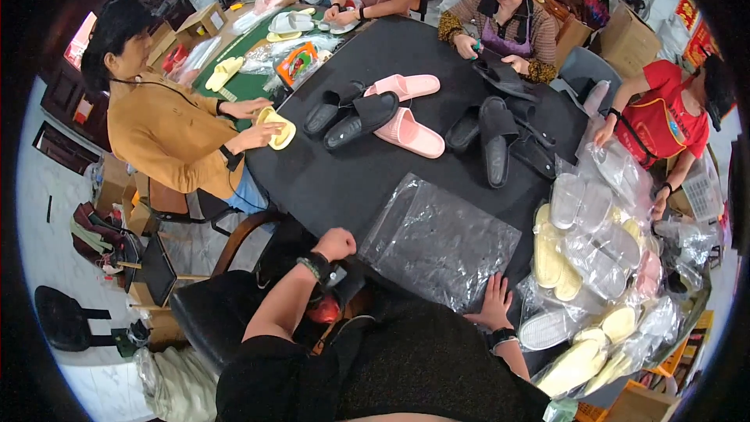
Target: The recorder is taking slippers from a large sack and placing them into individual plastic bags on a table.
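A clear plastic bag (437,241) lies flat on the black table (328,180) in front of me. My right hand (494,302) rests palm-down on the bag's near corner, fingers spread, a watch on its wrist. My left hand (336,243) is curled into a fist at the table's near edge, just left of the bag; I cannot see anything in it. A pair of pink slippers (406,113) and a pair of black slippers (351,116) lie further out on the table.
More black slippers (494,137) lie at the far right. A heap of bagged pale slippers (601,266) fills the right side. Several people sit around the table; one on the left holds a yellow slipper (275,126). Cardboard boxes (629,35) stand behind.
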Tool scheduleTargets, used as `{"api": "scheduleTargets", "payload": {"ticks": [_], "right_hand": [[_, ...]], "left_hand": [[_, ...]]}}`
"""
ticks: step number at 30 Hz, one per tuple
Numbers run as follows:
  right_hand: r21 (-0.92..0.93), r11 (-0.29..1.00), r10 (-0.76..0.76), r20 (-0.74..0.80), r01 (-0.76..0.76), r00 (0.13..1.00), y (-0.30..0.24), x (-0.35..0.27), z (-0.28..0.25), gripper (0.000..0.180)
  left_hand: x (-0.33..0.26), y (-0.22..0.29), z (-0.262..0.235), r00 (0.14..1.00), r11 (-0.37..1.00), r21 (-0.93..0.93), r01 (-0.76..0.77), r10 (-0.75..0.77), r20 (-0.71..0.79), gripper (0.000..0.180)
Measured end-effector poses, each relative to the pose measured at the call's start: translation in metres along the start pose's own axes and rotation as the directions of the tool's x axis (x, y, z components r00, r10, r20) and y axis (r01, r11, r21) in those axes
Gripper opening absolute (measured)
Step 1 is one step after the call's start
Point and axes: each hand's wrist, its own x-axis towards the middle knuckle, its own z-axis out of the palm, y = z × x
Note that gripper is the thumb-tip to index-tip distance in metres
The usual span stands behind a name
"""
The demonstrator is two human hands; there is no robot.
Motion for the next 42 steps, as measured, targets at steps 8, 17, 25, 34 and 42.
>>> {"api": "scheduleTargets", "payload": {"ticks": [8, 17, 25, 34, 42], "right_hand": [[0.004, 1.0, -0.013, -0.022, 0.013, 1.0, -0.002, -0.004, 0.0, 0.153], [-0.015, 1.0, -0.024, -0.01, 0.024, 1.0, -0.001, -0.002, 0.006, 0.145], [-0.032, 0.999, -0.039, -0.014, 0.039, 0.999, -0.001, -0.003, 0.001, 0.142], [-0.032, 0.998, -0.057, -0.044, 0.055, 0.997, -0.001, 0.0, 0.006, 0.143], [0.004, 1.0, -0.031, -0.064, 0.031, 0.997, -0.007, -0.004, -0.007, 0.139]], "left_hand": [[0.165, 0.026, -0.114, 0.972, 0.276, -0.961, -0.025, -0.22, -0.089, 0.036], [0.289, -0.021, -0.141, 0.739, 0.876, -0.233, -0.422, 0.184, -0.649, 0.021], [0.296, 0.089, -0.241, 0.566, 0.61, -0.585, -0.534, -0.256, -0.784, 0.017], [0.357, 0.143, -0.193, 0.762, 0.839, -0.326, -0.437, 0.153, -0.629, 0.031], [0.326, 0.077, -0.099, 0.691, 0.943, 0.149, 0.298, -0.105, -0.715, 0.059]]}}
